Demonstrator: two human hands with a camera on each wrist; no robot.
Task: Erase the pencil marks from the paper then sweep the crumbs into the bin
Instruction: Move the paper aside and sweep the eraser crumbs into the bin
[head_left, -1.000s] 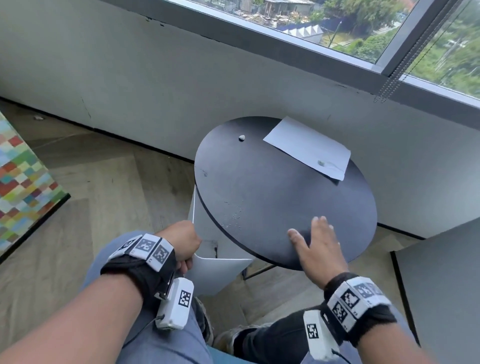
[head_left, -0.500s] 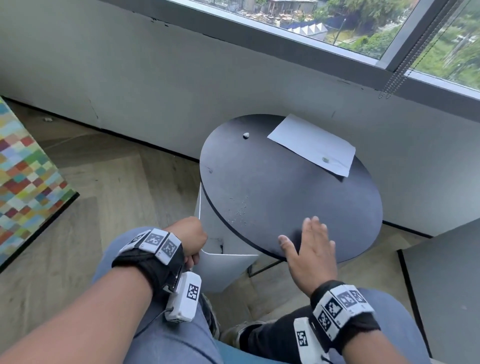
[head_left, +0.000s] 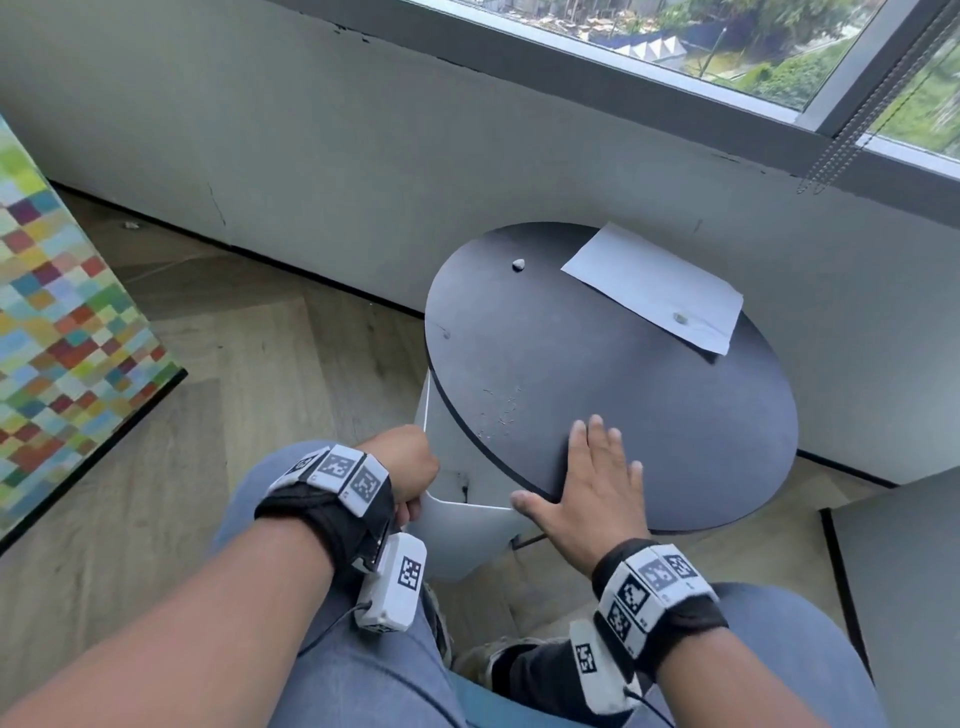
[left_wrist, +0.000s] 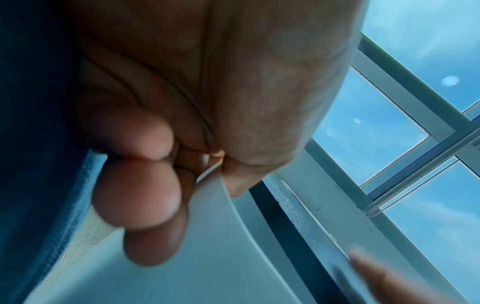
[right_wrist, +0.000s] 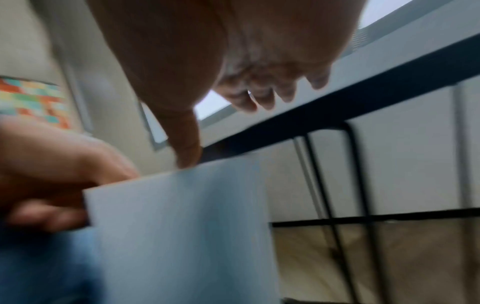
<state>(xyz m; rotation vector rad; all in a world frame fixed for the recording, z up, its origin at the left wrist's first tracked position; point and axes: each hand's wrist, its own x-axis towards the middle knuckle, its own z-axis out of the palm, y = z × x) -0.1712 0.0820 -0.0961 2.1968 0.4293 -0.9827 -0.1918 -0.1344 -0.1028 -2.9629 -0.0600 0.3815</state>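
A white sheet of paper (head_left: 660, 288) lies at the far right of a round black table (head_left: 649, 405), with a small eraser (head_left: 680, 317) on it. Pale crumbs (head_left: 501, 413) speckle the table near its front left edge. A white bin (head_left: 457, 540) sits under that edge. My left hand (head_left: 410, 475) grips the bin's rim, thumb and curled fingers pinching the wall (left_wrist: 207, 174). My right hand (head_left: 592, 483) lies flat and open on the table's near edge, right of the crumbs, its thumb (right_wrist: 187, 152) over the bin's rim.
A small white lump (head_left: 518, 264) lies on the far left of the table. A colourful checked block (head_left: 67, 332) stands on the wood floor at left. A grey panel (head_left: 904, 597) is at right. A wall and window run behind the table.
My right hand has slid left along the table's near edge toward the crumbs and the bin. The left hand keeps its hold on the bin's rim.
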